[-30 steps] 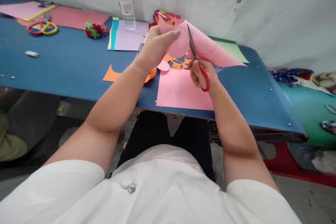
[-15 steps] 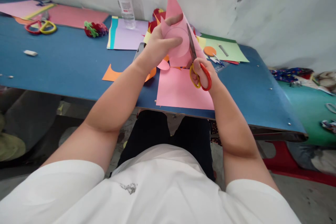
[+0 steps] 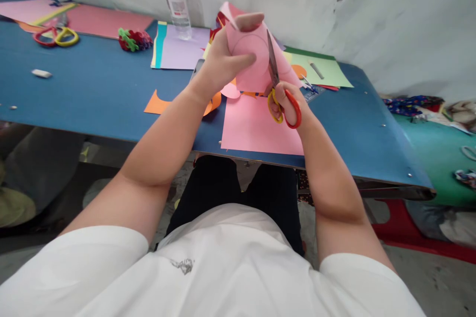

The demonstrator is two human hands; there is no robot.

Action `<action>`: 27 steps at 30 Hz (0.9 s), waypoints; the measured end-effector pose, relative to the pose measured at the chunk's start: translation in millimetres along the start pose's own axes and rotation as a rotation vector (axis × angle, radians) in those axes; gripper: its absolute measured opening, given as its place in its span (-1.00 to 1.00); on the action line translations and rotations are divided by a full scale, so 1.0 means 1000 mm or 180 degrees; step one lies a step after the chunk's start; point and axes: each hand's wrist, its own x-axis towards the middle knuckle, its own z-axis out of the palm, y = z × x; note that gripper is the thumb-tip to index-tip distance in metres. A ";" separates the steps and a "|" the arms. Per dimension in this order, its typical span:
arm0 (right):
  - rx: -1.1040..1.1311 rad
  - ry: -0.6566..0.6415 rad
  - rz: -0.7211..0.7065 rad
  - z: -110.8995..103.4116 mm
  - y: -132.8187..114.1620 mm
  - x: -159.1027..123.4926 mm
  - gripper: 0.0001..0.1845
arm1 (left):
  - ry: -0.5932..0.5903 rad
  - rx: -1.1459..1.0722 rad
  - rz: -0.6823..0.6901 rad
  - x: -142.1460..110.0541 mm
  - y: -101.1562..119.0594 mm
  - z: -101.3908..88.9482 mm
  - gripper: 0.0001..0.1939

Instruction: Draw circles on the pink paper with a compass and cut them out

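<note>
My left hand (image 3: 228,54) grips a sheet of pink paper (image 3: 247,72), thumb on the near face and fingers behind. A drawn circle shows on that sheet, and its top edge curls over my fingers. In my right hand (image 3: 288,101) are scissors (image 3: 273,62) with one red and one yellow handle loop. Their blades point upward along the right side of the circle, against the paper. Below both hands a flat pink sheet (image 3: 260,129) lies at the table's near edge. A small rounded pink piece (image 3: 230,90) rests just above it.
On the blue table (image 3: 92,84) are orange scraps (image 3: 158,104), a lilac sheet (image 3: 180,52) and a plastic bottle (image 3: 180,17). Farther left lie another pair of scissors (image 3: 55,37), an eraser (image 3: 41,74) and a colourful paper bundle (image 3: 134,40). Pale green paper (image 3: 327,69) is at right.
The held pink paper's pointed upper strip, which stood up high, has folded down and now curls over my left fingers. Part of the sheet sticks out to the right behind the blades.
</note>
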 end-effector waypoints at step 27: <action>-0.0173 -0.0179 -0.0033 -0.002 -0.005 0.001 -0.17 | -0.0373 0.0347 0.0203 0.005 -0.011 -0.014 -0.41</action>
